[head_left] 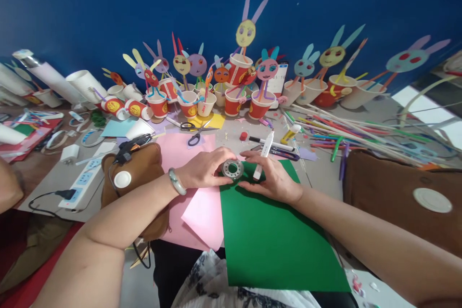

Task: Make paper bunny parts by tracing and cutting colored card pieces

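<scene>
My left hand (207,168) pinches a round, clear tape roll (232,169) from its left side, over the upper left part of a green sheet (281,245). Just right of the roll is my right hand (272,175), its thumb and fingertips near the roll's right side. A white marker (264,154) rests upright and tilted between the fingers of that hand. Under my left forearm lie pink sheets (204,221), one with a folded corner.
Scissors (195,137), a red cap (243,135) and a glue stick (290,134) lie beyond my hands. Paper cups (262,105) with rabbit faces line the wall. Brown bags (390,197) flank the sheets; a power strip (84,178) is left.
</scene>
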The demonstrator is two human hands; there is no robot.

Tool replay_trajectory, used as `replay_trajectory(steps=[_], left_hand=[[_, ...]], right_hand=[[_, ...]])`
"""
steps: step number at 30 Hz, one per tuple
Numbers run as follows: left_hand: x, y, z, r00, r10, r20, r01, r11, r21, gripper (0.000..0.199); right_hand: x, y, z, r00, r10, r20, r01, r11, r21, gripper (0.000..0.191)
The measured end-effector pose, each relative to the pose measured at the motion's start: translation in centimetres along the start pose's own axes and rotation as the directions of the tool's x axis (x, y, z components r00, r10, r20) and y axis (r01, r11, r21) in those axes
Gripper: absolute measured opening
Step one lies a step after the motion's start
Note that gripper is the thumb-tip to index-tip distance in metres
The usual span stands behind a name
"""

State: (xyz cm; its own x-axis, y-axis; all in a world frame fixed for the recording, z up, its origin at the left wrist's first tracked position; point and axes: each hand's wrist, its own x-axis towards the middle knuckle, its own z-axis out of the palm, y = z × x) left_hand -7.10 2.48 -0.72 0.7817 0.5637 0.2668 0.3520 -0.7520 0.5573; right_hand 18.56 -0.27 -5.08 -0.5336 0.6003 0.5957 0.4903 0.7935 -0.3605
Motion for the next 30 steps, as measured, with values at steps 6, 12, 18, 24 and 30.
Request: replay_trajectory(steps=[6, 12, 18, 24, 30], left_hand=[[0.0, 0.2, 0.3, 0.998, 0.054, 0.022, -0.055, 0.998, 0.036, 0.043], [-0.2, 0.5, 1.1, 0.997, 0.075, 0.014, -0.075, 0.996, 0.049, 0.030], [-0.1, 0.4, 0.9, 0.996, 0.075, -0.044, -0.071, 0.995, 0.074, 0.040], [-0.3, 0.5, 0.4, 0.987, 0.136, -0.087, -0.125, 0.985, 0.122, 0.023], [-0.6, 0.9, 0.0, 0.975, 0.200, 0.092, -0.209, 0.972, 0.105, 0.013]], right_hand=[[0.2, -0.4, 0.0, 0.999, -0.038, 0.021, 0.037, 0.999, 0.026, 0.053], [0.4, -0.6, 0.2, 0.995, -0.093, 0.020, 0.092, 0.995, 0.036, 0.047], [0.4, -0.5, 0.3, 0.999, 0.020, 0.041, -0.020, 1.000, 0.015, 0.059], [0.7, -0.5, 0.3, 0.982, 0.103, 0.159, -0.099, 0.995, -0.030, 0.059], [0.8, -0.8, 0.5, 0.978, 0.100, 0.182, -0.091, 0.994, -0.056, 0.038]])
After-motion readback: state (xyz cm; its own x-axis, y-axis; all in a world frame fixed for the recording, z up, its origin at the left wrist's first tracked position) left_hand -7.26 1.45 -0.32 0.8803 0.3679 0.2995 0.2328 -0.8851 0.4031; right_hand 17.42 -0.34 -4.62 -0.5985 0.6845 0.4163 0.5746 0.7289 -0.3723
